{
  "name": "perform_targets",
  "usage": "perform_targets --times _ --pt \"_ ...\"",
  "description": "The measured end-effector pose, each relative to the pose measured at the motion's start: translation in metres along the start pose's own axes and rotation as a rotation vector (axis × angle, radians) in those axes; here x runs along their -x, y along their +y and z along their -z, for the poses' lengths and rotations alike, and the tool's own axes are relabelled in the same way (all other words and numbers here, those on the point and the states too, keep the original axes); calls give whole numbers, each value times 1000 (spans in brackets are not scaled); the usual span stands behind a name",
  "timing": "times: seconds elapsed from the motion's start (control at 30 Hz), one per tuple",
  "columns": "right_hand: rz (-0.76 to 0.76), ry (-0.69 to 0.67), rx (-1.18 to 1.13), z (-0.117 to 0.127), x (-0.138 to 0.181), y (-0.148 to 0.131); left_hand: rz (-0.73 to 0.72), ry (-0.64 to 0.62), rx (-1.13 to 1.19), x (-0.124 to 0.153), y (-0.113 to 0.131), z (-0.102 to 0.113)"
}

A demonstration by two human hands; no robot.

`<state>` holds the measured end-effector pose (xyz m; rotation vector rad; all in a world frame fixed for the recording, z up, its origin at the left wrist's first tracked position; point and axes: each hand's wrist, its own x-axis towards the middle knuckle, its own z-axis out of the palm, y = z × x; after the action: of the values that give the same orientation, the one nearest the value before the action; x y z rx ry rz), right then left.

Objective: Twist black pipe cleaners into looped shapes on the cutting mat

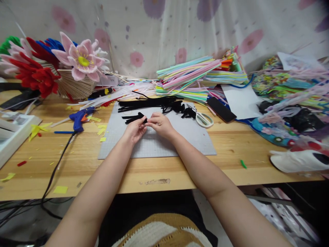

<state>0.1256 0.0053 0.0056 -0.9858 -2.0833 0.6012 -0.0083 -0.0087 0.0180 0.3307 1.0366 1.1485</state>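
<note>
Black pipe cleaners [133, 118] stick out to the left from my left hand [136, 130], whose fingers close round their near ends. My right hand [159, 123] pinches at the same black piece, its fingertips meeting those of the left hand. Both hands are over a grey cutting mat [164, 145]. Behind them on the mat lies a bundle of long black pipe cleaners [149, 103]. Curled black pieces [189, 112] rest to the right, beside scissors [204, 120] with pale handles.
A blue glue gun [78, 120] with a trailing cord lies on the left. Pastel pipe cleaners [190, 73] are piled at the back. A dark phone-like slab [221, 109] and white paper [241, 102] sit right. Fuzzy flowers [83, 61] stand back left; a white spool [295, 161] lies right.
</note>
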Motion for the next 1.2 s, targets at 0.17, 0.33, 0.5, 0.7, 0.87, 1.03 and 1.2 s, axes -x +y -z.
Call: perform_targets --times 0.17,0.33,0.5,0.7,0.87,1.03,1.2 --pt "-81 -207 -217 15 -1 11 -286 24 -183 -8 5 13" --pt "-132 -176 -140 14 0 13 -461 63 -341 -12 -1 14" --pt "-194 -55 -71 6 -5 16 -547 -2 -556 -8 -3 14" --pt "-238 -17 23 13 -4 5 -743 -41 -928 -3 7 23" --pt "-310 -73 -30 14 1 -13 -623 -68 -809 4 6 15" --pt "-210 -27 -63 17 -1 -5 -402 -235 -665 5 7 17" --pt "-187 28 -105 15 -3 5 -275 -274 -508 2 3 17"
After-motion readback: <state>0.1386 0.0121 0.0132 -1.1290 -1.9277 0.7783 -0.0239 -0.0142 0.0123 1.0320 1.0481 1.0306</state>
